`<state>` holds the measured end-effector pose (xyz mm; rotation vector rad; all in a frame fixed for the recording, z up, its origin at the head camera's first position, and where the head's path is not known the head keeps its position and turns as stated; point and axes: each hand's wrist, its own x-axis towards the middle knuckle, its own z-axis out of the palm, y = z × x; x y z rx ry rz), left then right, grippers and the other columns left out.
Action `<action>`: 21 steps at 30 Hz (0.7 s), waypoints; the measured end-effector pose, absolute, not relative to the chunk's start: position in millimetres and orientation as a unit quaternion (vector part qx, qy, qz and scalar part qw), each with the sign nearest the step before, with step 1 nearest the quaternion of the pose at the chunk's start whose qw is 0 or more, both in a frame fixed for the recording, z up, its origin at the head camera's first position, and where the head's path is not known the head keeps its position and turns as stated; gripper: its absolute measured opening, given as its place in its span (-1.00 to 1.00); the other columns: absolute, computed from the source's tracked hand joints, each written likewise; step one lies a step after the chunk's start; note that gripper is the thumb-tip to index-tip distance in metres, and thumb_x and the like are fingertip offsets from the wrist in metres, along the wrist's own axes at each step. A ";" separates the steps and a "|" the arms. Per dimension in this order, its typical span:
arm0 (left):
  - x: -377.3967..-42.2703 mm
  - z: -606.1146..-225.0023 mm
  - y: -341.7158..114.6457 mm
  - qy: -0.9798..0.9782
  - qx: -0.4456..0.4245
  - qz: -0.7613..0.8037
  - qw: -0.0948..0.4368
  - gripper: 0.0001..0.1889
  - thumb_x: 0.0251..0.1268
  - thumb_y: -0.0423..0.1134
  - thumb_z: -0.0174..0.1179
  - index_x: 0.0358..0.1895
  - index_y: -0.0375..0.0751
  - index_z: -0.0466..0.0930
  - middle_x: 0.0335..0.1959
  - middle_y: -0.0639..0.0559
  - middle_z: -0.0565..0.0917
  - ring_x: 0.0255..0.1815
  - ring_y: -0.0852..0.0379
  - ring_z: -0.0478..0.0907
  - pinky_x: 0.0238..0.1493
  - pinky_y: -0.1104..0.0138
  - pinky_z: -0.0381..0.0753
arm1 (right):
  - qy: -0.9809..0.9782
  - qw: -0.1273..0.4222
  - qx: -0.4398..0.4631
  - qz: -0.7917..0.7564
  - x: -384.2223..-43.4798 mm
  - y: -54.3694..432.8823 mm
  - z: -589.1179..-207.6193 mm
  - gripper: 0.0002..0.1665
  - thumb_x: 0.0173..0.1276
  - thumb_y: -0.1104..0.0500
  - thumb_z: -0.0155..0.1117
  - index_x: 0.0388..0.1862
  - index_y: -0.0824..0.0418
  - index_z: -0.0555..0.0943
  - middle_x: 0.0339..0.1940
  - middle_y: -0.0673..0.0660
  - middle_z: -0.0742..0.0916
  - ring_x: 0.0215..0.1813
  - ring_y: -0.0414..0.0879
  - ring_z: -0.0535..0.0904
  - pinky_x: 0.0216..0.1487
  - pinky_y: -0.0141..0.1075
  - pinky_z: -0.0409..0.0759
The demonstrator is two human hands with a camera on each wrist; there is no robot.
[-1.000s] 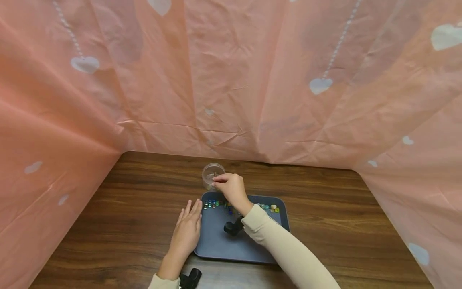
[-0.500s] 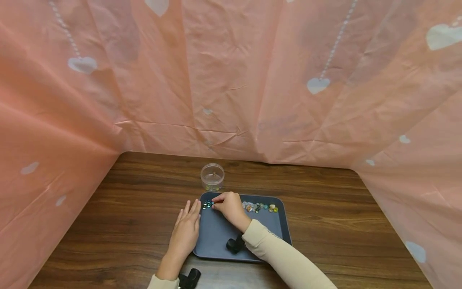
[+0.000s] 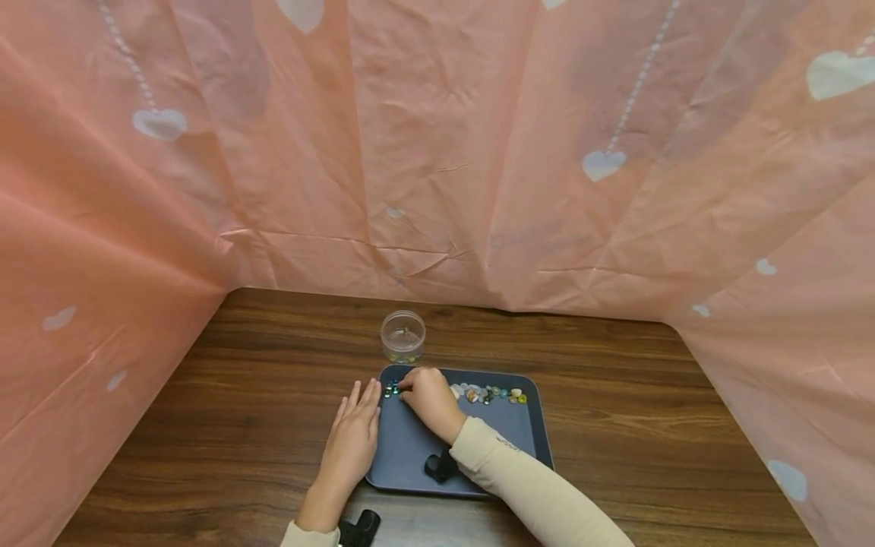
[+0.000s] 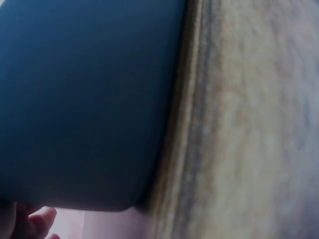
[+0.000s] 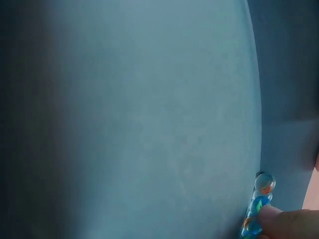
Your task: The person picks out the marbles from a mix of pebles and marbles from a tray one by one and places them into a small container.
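Whereas one second ago the right hand [image 3: 429,396] was at the clear container [image 3: 403,354], it is now found over the tray [image 3: 410,460], low at the far-edge row of marbles [image 3: 488,393], towards the tray's left end. Its fingers curl downward; the right wrist view shows a fingertip [image 5: 273,217] touching marbles, but whether it pinches one cannot be told. Marbles show on either side of this hand: dark blue-green at the tray's far left corner, paler and yellow along its far edge to the right. The left hand [image 3: 353,441], fingers straight and slightly spread, remains against the tray's left edge. The container stands just beyond the tray. Judged accordingly, work has passed from the container to the row.
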<state>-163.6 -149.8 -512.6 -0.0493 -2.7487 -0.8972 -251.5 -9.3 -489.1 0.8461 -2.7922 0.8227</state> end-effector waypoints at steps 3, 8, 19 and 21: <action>-163.6 -512.4 -149.9 -0.942 -0.017 -0.309 0.128 -0.55 0.52 -0.32 0.00 0.40 -0.36 0.38 0.45 -0.17 0.41 0.55 -0.23 0.21 0.53 -0.15 0.17 | -0.925 0.061 0.284 0.244 -250.6 -11.1 -488.5 -0.87 0.14 0.37 0.45 -0.29 0.30 0.80 -0.29 0.13 0.83 -0.16 -0.04 0.77 -0.12 -0.27 0.75; -163.8 -512.3 -149.5 -0.941 -0.019 -0.311 0.133 -0.55 0.51 -0.33 0.02 0.39 -0.37 0.40 0.44 -0.18 0.43 0.54 -0.24 0.23 0.53 -0.15 0.19 | -0.930 0.067 0.288 0.221 -249.8 -11.4 -487.7 -0.89 0.15 0.35 0.45 -0.31 0.29 0.80 -0.30 0.12 0.83 -0.17 -0.05 0.78 -0.14 -0.28 0.75; -163.7 -512.8 -150.2 -0.943 -0.018 -0.309 0.125 -0.55 0.53 -0.31 0.00 0.40 -0.36 0.39 0.45 -0.17 0.41 0.55 -0.22 0.21 0.54 -0.13 0.16 | -0.850 -0.014 0.177 0.496 -271.8 -1.4 -466.7 -0.86 0.17 0.30 0.49 -0.29 0.34 0.81 -0.29 0.24 0.83 -0.21 0.03 0.81 -0.26 -0.37 0.75; -163.4 -512.5 -150.3 -0.942 -0.017 -0.310 0.124 -0.55 0.53 -0.31 -0.01 0.40 -0.36 0.38 0.46 -0.17 0.41 0.55 -0.22 0.21 0.54 -0.13 0.16 | -0.804 -0.059 0.128 0.577 -277.9 -0.7 -459.3 -0.79 0.19 0.30 0.47 -0.20 0.40 0.78 -0.24 0.28 0.83 -0.17 0.04 0.81 -0.16 -0.32 0.77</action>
